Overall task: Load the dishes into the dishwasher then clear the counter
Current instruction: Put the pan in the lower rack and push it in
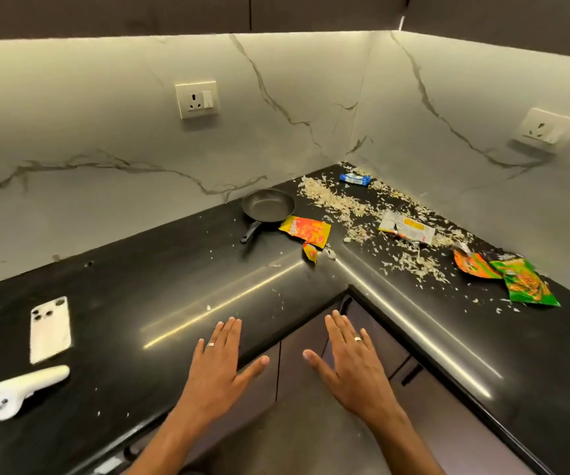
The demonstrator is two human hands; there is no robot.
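Hands are held flat with straight fingers and grasp nothing: the left hand (220, 363), with a ring on one finger, is spread above the rounded front edge of the glossy black L-shaped desk (160, 293), and the right hand (348, 365), also ringed, is held over the open floor in the inner corner. Whether the left palm touches the desk cannot be told. Both forearms are cut off by the lower border. Dark cabinet fronts (372, 337) below the desk are partly hidden behind the hands.

Left of the left hand, a white phone lying face down (50, 329) and a white handheld device with a rounded head (19, 389) are seen near the desk's front edge; what the device is cannot be made out. Further back, a small black frying pan (267, 205) is set close to the marble wall, handle pointing forward, with an orange-and-yellow snack wrapper (307, 231) just beside it. Pale scattered flakes (348, 204) are spread over the right wing, among a small blue wrapper (354, 180) in the far corner, a silver-and-yellow torn wrapper (407, 228), and orange (473, 265) and green crumpled wrappers (527, 279) near the right wall. Print on the wrappers is too small to read. A bare stretch of desk lies between the hands and the pan.
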